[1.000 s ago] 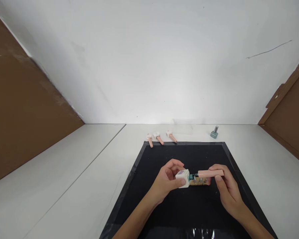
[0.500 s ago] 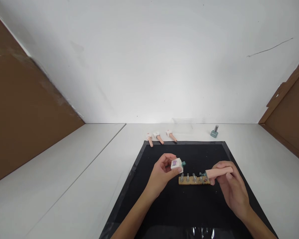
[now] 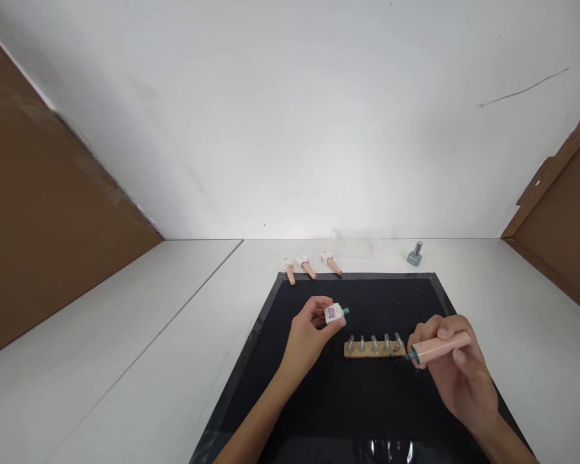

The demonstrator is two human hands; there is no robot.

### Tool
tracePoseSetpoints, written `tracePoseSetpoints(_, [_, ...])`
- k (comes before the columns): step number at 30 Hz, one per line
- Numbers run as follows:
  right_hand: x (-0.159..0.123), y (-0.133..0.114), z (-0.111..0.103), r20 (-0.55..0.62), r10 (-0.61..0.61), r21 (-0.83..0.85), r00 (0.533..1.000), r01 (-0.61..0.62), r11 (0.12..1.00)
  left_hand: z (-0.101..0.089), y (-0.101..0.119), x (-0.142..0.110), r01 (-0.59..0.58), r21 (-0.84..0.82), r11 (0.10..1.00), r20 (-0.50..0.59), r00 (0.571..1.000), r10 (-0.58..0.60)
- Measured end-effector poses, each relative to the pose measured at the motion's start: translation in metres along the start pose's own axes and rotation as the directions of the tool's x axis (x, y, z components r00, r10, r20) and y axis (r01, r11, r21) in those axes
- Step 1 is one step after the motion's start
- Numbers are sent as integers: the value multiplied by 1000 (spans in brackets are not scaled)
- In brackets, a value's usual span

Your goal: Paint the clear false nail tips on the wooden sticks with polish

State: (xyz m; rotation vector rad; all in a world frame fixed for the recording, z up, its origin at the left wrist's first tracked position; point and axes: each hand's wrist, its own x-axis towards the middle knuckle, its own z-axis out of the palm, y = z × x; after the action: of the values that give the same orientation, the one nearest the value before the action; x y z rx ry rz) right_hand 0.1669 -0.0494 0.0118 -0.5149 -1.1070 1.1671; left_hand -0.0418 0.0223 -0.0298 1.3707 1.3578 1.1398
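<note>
My left hand [image 3: 314, 327] pinches a small white nail polish bottle [image 3: 334, 314] with a purple mark on its side. The bottle is tilted, and its green threaded neck points right, uncapped. In my right hand [image 3: 457, 361] is the pink nail polish cap [image 3: 439, 347], fingers closed round it. Its green-coated brush [image 3: 408, 356] points left, by the right end of a wooden strip [image 3: 367, 351]. Several greyish nail tips [image 3: 374, 343] stand in a row on that strip. Whether the brush touches the strip I cannot tell.
Three white bottles with pink caps, one of them a nail polish bottle [image 3: 329, 260], lie at the mat's far edge. A grey-green bottle [image 3: 414, 256] with a silver cap stands at the back right. A black mat [image 3: 348, 399] covers the white table [image 3: 174, 361].
My right hand has moved right and slightly nearer, drawing the brush away from the nail tips. My left hand and bottle have shifted slightly left.
</note>
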Motion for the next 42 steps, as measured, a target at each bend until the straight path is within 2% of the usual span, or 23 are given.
tracePoseSetpoints(3, [1, 0, -1, -2, -8, -16, 1000, 8, 1000, -1, -5, 3, -17, 117, 993, 7, 1000, 17])
tracePoseSetpoints(5, [2, 1, -2, -44, 8, -47, 999, -10, 999, -2, -10, 6, -21, 205, 979, 36, 999, 14])
tracePoseSetpoints(8, [5, 1, -3, -199, 54, -111, 979, -77, 991, -2, -14, 9, -31, 330, 943, 79, 997, 5])
tracePoseSetpoints(11, [10, 3, -6, -365, 84, -149, 927, -148, 978, -4, -12, 8, -93, 414, 906, 136, 990, 40])
tracePoseSetpoints(13, [13, 3, -9, -433, 99, -153, 896, -181, 972, -7, -8, 5, -199, 444, 873, 225, 968, 106])
tracePoseSetpoints(15, [15, 3, -11, -472, 109, -152, 875, -203, 967, -10, -4, 2, -301, 477, 826, 360, 924, 128])
tracePoseSetpoints(18, [15, 2, -13, -507, 115, -157, 854, -223, 962, -13, -1, -3, -348, 539, 767, 487, 872, 53])
tracePoseSetpoints(21, [16, 2, -13, -527, 116, -148, 842, -226, 963, -13, -2, -4, -379, 576, 724, 535, 845, 17])
tracePoseSetpoints(27, [17, 3, -11, -547, 112, -138, 829, -222, 965, -7, -5, -5, -450, 593, 668, 544, 836, 80])
tracePoseSetpoints(31, [18, 2, -9, -559, 74, -192, 826, -216, 957, -4, -4, -6, -485, 578, 656, 529, 835, 152])
tracePoseSetpoints(35, [19, 4, -11, -608, 30, -255, 793, -231, 939, -4, 1, -9, -485, 477, 733, 466, 847, 257])
tracePoseSetpoints(38, [19, 9, -16, -634, 49, -256, 771, -269, 929, -4, 4, -11, -469, 323, 822, 405, 854, 327])
tracePoseSetpoints(42, [19, 12, -19, -619, 112, -244, 777, -326, 913, -1, 7, -13, -451, 79, 889, 349, 848, 399])
